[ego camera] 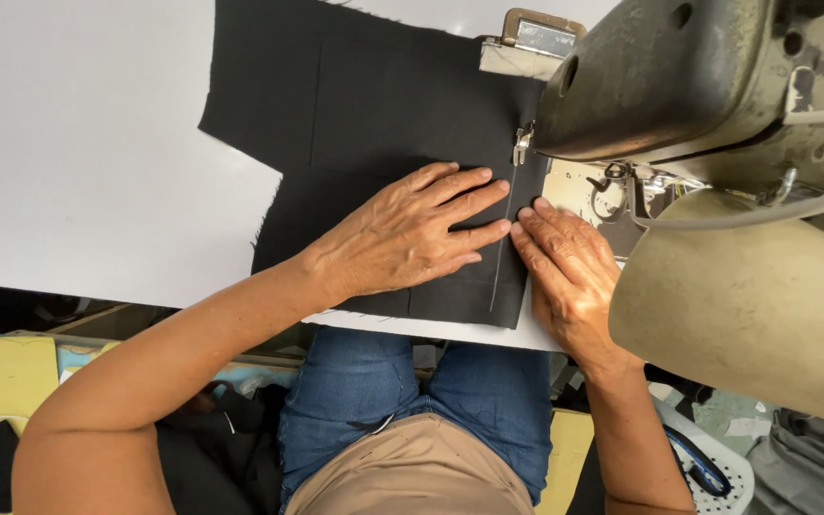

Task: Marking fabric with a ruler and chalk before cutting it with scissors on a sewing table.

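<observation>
A white, flat counter (78, 143) carries a piece of black woven cloth with frayed edges (383, 105), which lies spread under the worn, beige metal head of a sewing machine (698, 86) at the right. The left hand (402, 234) rests flat and open on the cloth, fingers stretched toward a pale stitched line (500, 257) that runs down from the small metal presser foot (522, 145). The right hand (569, 277) lies flat just beside it on the other side of the line, fingertips nearly touching the left ones, gripping nothing
</observation>
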